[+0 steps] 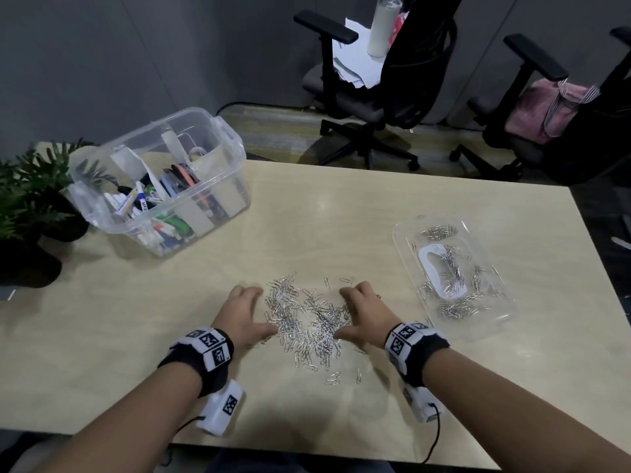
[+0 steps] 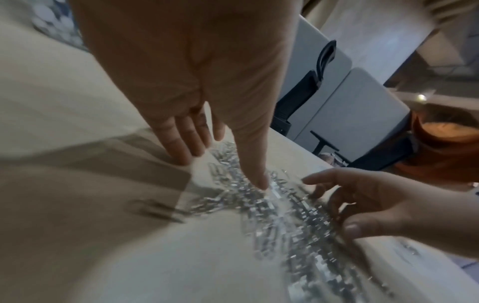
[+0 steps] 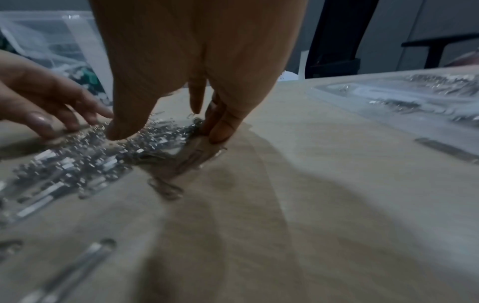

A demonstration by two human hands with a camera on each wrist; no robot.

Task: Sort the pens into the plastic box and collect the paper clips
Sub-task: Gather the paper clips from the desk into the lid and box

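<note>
Lying in a loose silver heap near the front edge of the worktop (image 1: 375,213), the paper clips (image 1: 307,319) sit between both hands in the head view. The left hand (image 1: 244,315) rests at the heap's left side and the right hand (image 1: 365,315) at its right, fingers spread and relaxed, cupping the pile without gripping anything. A clear plastic box (image 1: 218,131) holding pens (image 1: 136,199) stands at the far left corner, beside a potted plant (image 1: 27,199). A shallow clear tray (image 1: 505,322) with more clips lies by the right edge. Two office chairs (image 1: 392,97) stand beyond the far edge.

From the left wrist, the left hand (image 2: 197,71) points straight fingers (image 2: 186,141) down onto the worktop, thumb touching the paper clips (image 2: 272,205); the right hand (image 2: 376,205) reaches in opposite.

From the right wrist, the right hand (image 3: 197,61) has fingertips (image 3: 220,131) pressed against the heap (image 3: 90,151), with the left hand (image 3: 44,98) across and the tray (image 3: 404,94) at the right.
</note>
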